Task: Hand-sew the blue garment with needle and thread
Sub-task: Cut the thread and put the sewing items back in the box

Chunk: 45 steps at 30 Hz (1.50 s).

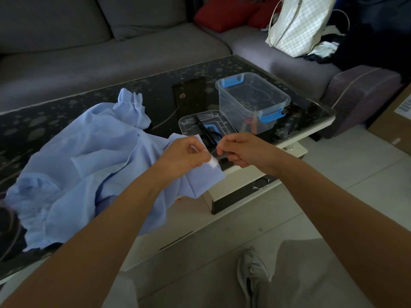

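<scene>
The crumpled pale blue garment (89, 156) of thin cloth lies spread over the dark speckled glass surface (33, 125), with one corner lifted off the near edge; the left grip (184, 155) pinches that corner between thumb and curled fingers, together with a small white scrap (213, 162) whose nature I cannot tell. The right grip (240, 150), just beside it, is pressed together on something thin and glinting, which I judge to be the needle (220, 154) with its thread, though it is too fine to make out for certain. The chief danger here is to the left fingertips; they sit right where the point would enter the cloth, and a hasty push could prick them. The thread could slip from the eye if it is drawn too hard or too far; a loose loop could also knot. The cloth is soft and hangs freely, so a slack hold would let the corner sag and the stitch wander, or catch a second layer by mistake. A dropped needle would be hard to find on the patterned glass or the pale floor below. The clear plastic box with blue latches (251, 101) and its clear lid (191, 121), on which black-handled scissors (209, 134) lie, stand close behind the hands; a wide pull could knock them.
</scene>
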Each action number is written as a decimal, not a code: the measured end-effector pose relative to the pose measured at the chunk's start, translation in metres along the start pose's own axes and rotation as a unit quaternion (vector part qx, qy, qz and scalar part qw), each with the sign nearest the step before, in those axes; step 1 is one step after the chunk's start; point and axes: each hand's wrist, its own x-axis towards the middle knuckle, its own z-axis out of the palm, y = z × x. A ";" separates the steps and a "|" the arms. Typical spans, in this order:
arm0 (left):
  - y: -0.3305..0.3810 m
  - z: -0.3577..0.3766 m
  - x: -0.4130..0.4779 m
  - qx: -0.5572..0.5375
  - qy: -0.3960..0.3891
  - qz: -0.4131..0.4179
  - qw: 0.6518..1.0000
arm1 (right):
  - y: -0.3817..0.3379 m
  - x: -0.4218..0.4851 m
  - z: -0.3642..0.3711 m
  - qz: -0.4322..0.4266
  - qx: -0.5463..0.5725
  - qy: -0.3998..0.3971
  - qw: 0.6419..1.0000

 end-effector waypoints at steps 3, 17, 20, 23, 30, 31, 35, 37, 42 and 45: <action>-0.002 0.000 0.005 -0.061 0.099 0.002 0.993 | -0.004 -0.002 0.009 -0.038 -0.037 -0.027 0.998; 0.003 -0.002 0.009 -0.434 -0.048 -0.139 0.889 | 0.008 0.008 0.016 -0.178 0.002 0.174 0.968; 0.004 0.002 0.012 -0.411 -0.084 -0.152 0.895 | 0.007 0.008 0.008 -0.228 -0.044 0.158 0.960; 0.006 0.009 0.021 -0.368 -0.086 -0.148 0.914 | 0.007 0.011 -0.004 -0.213 -0.062 0.152 0.963; 0.020 0.028 0.063 0.003 0.001 0.009 1.000 | 0.006 0.029 -0.056 -0.116 -0.027 0.408 0.905; 0.018 0.032 0.067 0.068 -0.005 0.028 0.997 | 0.008 0.034 -0.062 -0.105 -0.031 0.437 0.893; 0.005 0.042 0.074 0.206 -0.034 0.033 0.978 | 0.022 0.054 -0.068 -0.066 -0.083 0.486 0.868; -0.003 0.042 0.074 0.248 -0.028 0.047 0.967 | 0.026 0.062 -0.067 -0.062 -0.120 0.489 0.862; -0.018 0.033 0.073 0.313 -0.010 0.065 0.947 | 0.027 0.063 -0.065 -0.086 -0.208 0.479 0.849; -0.022 0.030 0.070 0.313 -0.014 0.059 0.948 | 0.022 0.057 -0.051 -0.200 -0.282 0.485 0.803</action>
